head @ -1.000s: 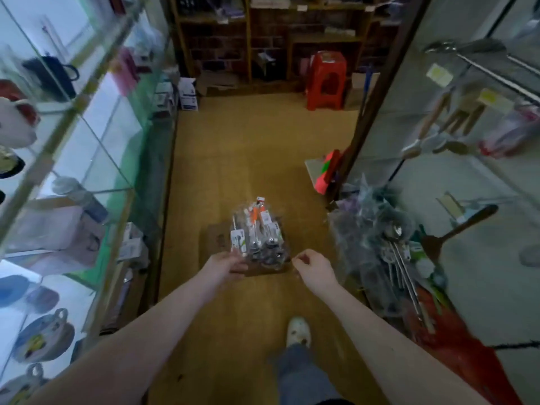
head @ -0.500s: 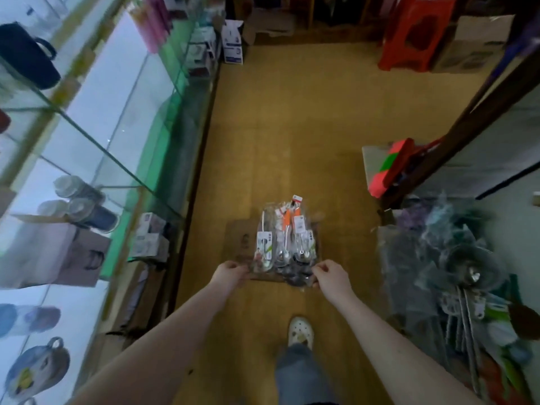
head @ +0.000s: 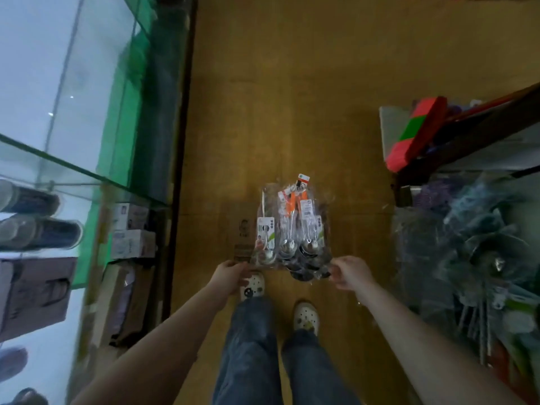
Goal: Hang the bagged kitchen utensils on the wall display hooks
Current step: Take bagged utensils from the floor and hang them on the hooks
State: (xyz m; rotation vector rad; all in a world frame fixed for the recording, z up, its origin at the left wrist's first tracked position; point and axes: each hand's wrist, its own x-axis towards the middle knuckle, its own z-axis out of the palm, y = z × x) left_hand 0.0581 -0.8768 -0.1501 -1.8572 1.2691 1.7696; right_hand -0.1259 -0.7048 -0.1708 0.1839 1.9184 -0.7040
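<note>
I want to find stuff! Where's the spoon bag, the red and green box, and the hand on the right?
Spoon bag [head: 292, 229]: head view, middle of the clear plastic.
Red and green box [head: 416, 133]: head view, its top face.
Right hand [head: 349, 271]: head view, back of the hand.

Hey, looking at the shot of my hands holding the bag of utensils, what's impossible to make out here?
- Wall display hooks: outside the head view, cut off by the frame.
- Label print on the bag of utensils: too small and blurred.
- Fingertips of the left hand and right hand: curled at the bag's lower corners, grip detail hidden.
- Pile of bagged utensils at right: blurred, cut by the edge.
- Glass shelf contents: motion-blurred.
</note>
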